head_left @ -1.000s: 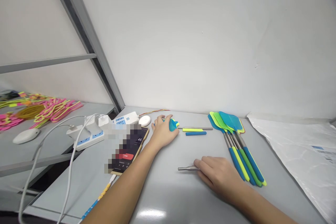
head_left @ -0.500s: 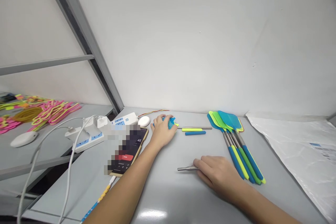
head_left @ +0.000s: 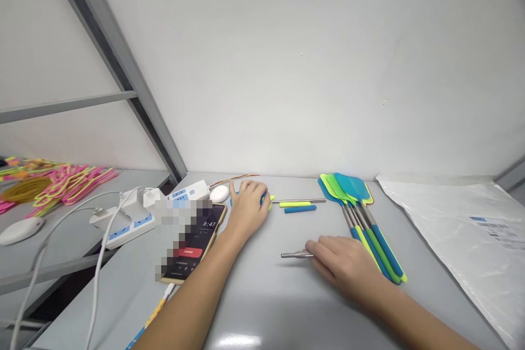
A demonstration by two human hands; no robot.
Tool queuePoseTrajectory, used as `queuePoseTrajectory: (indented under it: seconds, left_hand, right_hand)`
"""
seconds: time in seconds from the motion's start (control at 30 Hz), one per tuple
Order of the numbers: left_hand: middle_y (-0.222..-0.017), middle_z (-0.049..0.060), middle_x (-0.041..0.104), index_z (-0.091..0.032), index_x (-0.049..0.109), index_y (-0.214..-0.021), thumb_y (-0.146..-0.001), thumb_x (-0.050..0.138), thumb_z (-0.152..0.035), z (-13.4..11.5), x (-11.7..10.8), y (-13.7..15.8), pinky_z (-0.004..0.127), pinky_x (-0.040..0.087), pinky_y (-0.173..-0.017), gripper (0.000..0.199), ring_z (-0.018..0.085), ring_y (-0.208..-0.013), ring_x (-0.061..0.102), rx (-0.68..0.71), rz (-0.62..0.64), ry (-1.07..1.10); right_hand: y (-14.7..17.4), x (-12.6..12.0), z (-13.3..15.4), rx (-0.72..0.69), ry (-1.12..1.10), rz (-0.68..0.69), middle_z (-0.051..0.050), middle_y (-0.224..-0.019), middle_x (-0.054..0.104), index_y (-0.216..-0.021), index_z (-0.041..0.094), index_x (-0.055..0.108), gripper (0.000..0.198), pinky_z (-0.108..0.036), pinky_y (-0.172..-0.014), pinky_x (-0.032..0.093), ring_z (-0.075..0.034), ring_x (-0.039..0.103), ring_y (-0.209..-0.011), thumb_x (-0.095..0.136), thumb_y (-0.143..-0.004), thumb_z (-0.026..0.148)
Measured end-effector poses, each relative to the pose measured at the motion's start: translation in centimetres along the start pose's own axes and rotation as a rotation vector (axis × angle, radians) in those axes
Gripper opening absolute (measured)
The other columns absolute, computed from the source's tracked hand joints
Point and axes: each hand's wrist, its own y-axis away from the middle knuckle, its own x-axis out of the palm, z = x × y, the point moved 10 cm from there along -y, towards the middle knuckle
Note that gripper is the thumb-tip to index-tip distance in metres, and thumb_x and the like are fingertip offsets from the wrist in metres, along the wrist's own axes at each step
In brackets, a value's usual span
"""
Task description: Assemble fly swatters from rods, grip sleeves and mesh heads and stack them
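My left hand (head_left: 247, 206) is at the back of the table, its fingers curled down over a blue fly swatter head (head_left: 235, 198). A yellow-green edge (head_left: 270, 198) shows at its right side, and the fingertips are partly hidden. My right hand (head_left: 344, 265) is closed around a metal telescopic rod (head_left: 296, 255), whose thin end points left just above the table. Between the hands, farther back, lie a thin metal rod (head_left: 315, 200), a yellow-green handle sleeve (head_left: 295, 204) and a blue handle sleeve (head_left: 300, 209). Several fly swatters (head_left: 350, 188) lie stacked beside my right hand.
A phone (head_left: 205, 243) with a cable lies left of my left forearm. Behind it are a power strip (head_left: 188, 193) with plugs and a round white device (head_left: 219, 193). A white plastic bag (head_left: 443, 219) covers the right side. Pink and yellow cords (head_left: 77, 186) lie far left.
The blue swatter head is now more covered by my left hand's fingers. My right hand has risen slightly with the rod, which is more level. The view has shifted a little.
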Motion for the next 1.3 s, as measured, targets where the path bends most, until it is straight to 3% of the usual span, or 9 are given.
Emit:
queuePoseTrajectory:
  seconds: [0.17,0.3,0.37,0.47,0.67,0.83,1.1,1.3]
  left_hand:
    - [-0.075,0.0,0.064,-0.023,0.057,-0.07,-0.097,0.033,-0.032,-3.4,-0.2,0.9,0.05,0.016,-0.109,0.037,0.019,-0.09,0.053,0.24,0.06,0.028]
    - [-0.059,0.001,0.056,-0.02,0.05,-0.059,-0.098,0.029,-0.036,-4.7,-0.1,1.2,0.04,0.036,-0.086,0.047,0.018,-0.068,0.05,0.301,0.095,0.034]
    - [-0.056,0.001,0.052,-0.02,0.046,-0.058,-0.099,0.027,-0.036,-5.5,-0.4,1.6,0.034,0.036,-0.071,0.047,0.017,-0.063,0.047,0.329,0.102,0.063]
    - [-0.058,0.001,0.05,-0.021,0.045,-0.062,-0.099,0.027,-0.034,-7.1,-1.3,2.6,0.031,0.033,-0.063,0.043,0.017,-0.061,0.046,0.355,0.113,0.187]
    - [-0.058,-0.004,0.048,-0.023,0.052,-0.086,-0.099,0.027,-0.036,-8.0,-0.6,4.2,0.026,0.033,-0.055,0.032,0.014,-0.054,0.047,0.135,0.209,0.569]
    - [-0.056,-0.005,0.048,-0.022,0.05,-0.084,-0.099,0.028,-0.04,-7.8,1.0,4.5,0.025,0.032,-0.054,0.031,0.013,-0.053,0.046,0.02,0.26,0.745]
    - [-0.057,-0.005,0.046,-0.021,0.052,-0.085,-0.098,0.029,-0.042,-7.4,2.1,4.4,0.025,0.033,-0.056,0.033,0.012,-0.055,0.046,-0.013,0.275,0.796]
    - [-0.053,-0.006,0.045,-0.022,0.054,-0.087,-0.098,0.03,-0.041,-7.7,3.0,4.7,0.025,0.031,-0.055,0.033,0.013,-0.052,0.045,0.04,0.349,0.689]
  right_hand:
    - [0.1,-0.9,-1.6,0.058,0.036,-0.028,0.003,-0.062,0.051,-0.089,0.019,0.059,0.017,-0.028,-0.053,0.025,-0.011,0.046,-0.054,0.043,-0.094,0.019]
    - [0.1,-1.1,-2.0,0.074,0.043,-0.041,0.003,-0.062,0.05,-0.088,0.019,0.06,0.017,-0.027,-0.052,0.025,-0.01,0.046,-0.054,0.044,-0.094,0.02]
    - [0.1,-1.3,-2.0,0.077,0.05,-0.045,0.003,-0.061,0.05,-0.088,0.019,0.06,0.017,-0.027,-0.052,0.025,-0.01,0.045,-0.054,0.044,-0.094,0.02]
    - [0.0,-1.6,-2.2,0.093,0.059,-0.055,0.003,-0.061,0.05,-0.088,0.019,0.06,0.018,-0.027,-0.053,0.025,-0.011,0.044,-0.054,0.043,-0.095,0.02]
    - [-0.2,-2.4,-4.0,0.142,0.14,-0.073,0.0,-0.066,0.051,-0.091,0.019,0.063,0.022,-0.027,-0.061,0.027,-0.013,0.042,-0.062,0.042,-0.096,0.02]
    - [-0.3,-2.7,-4.7,0.152,0.146,-0.066,-0.001,-0.071,0.051,-0.089,0.022,0.065,0.023,-0.03,-0.072,0.027,-0.014,0.042,-0.069,0.044,-0.094,0.015]
    - [-0.2,-3.0,-4.6,0.184,0.152,-0.113,0.0,-0.071,0.051,-0.086,0.024,0.065,0.019,-0.033,-0.077,0.027,-0.014,0.043,-0.069,0.048,-0.093,0.018]
    - [-0.3,-2.7,-4.2,0.139,0.181,-0.085,0.001,-0.07,0.051,-0.086,0.025,0.065,0.021,-0.034,-0.08,0.026,-0.014,0.041,-0.069,0.047,-0.093,0.016]
